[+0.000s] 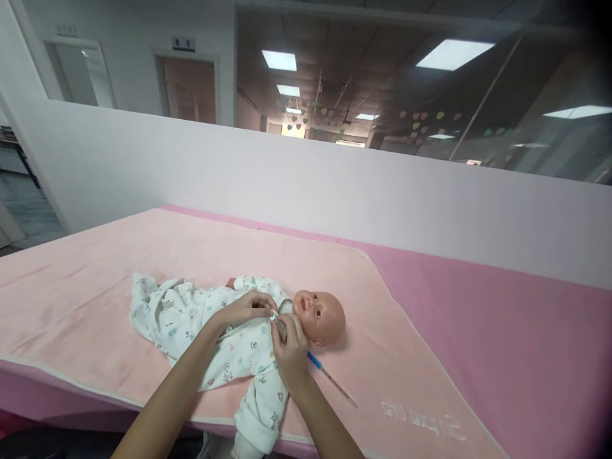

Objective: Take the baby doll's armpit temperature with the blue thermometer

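Observation:
A baby doll (329, 315) lies on its back on a pink blanket, its head to the right. It wears a white patterned romper (239, 354) with small prints. At the neck of the romper, my left hand (253, 305) pinches the fabric edge near a small fastener. My right hand (289, 341) grips the same neckline from the other side, close to the doll's chin. The two hands nearly meet, and the fingertips partly hide the fastener. Just right of my right wrist lies a thin clear stick with a blue end (314, 359), like a thermometer.
The pink blanket (406, 357) covers much of a table with a darker pink cover (516, 319). A white low wall (335, 191) with glass above it runs behind the table. One doll sleeve (261, 408) hangs over the front edge.

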